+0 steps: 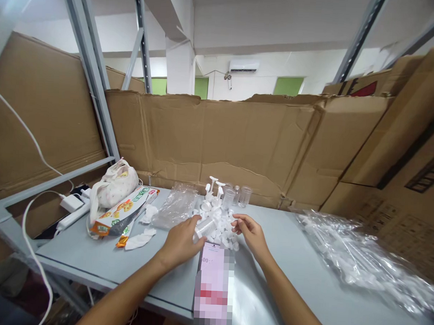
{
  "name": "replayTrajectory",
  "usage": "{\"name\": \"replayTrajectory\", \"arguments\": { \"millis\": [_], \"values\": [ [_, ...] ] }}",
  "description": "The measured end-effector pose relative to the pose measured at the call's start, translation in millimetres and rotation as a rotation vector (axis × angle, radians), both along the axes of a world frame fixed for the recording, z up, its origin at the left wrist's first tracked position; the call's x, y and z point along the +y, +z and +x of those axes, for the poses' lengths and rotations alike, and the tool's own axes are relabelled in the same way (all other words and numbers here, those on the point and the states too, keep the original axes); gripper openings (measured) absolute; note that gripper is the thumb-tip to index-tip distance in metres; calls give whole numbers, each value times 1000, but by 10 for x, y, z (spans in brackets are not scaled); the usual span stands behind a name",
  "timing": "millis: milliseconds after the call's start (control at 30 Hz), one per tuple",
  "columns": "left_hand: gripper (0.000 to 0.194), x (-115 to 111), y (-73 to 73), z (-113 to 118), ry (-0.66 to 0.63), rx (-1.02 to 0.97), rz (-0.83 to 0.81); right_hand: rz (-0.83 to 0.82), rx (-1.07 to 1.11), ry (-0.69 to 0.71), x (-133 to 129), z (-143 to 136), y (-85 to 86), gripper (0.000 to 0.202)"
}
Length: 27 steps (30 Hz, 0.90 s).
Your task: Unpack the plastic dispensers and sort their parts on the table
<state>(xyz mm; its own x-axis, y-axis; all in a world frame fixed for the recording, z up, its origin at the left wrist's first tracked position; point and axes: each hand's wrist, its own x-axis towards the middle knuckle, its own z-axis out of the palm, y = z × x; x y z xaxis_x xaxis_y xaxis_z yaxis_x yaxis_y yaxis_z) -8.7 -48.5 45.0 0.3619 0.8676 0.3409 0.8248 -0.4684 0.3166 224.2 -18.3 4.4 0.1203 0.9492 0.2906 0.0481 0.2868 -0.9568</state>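
My left hand is closed around a clear ribbed plastic bottle, which lies tilted in the grip. My right hand hovers at the right edge of a heap of small white plastic parts; its fingers are curled but apart, and nothing shows between them. White pump heads stick up at the back of the heap. Several clear bottles stand upright behind it. Just below the hands lies a phone with a pink screen, partly pixelated.
A clear plastic bag lies left of the heap, beside a printed box and a white cloth bag. At right is a large clear bag of parts. Cardboard walls enclose the grey table. A power strip sits far left.
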Motion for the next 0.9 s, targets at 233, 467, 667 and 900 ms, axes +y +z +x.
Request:
{"name": "replayTrajectory", "arguments": {
  "millis": [233,467,667,900],
  "values": [
    [37,4,341,107,-317,98,473,-225,287,330,-149,-29,178,45],
    [34,222,294,338,-343,175,763,-272,283,696,-273,-68,256,43],
    [34,315,184,513,-447,113,736,-288,378,657,-276,-94,209,40],
    [41,305,-81,502,-324,-52,536,-123,378,343,-247,-120,228,33]
  ]
}}
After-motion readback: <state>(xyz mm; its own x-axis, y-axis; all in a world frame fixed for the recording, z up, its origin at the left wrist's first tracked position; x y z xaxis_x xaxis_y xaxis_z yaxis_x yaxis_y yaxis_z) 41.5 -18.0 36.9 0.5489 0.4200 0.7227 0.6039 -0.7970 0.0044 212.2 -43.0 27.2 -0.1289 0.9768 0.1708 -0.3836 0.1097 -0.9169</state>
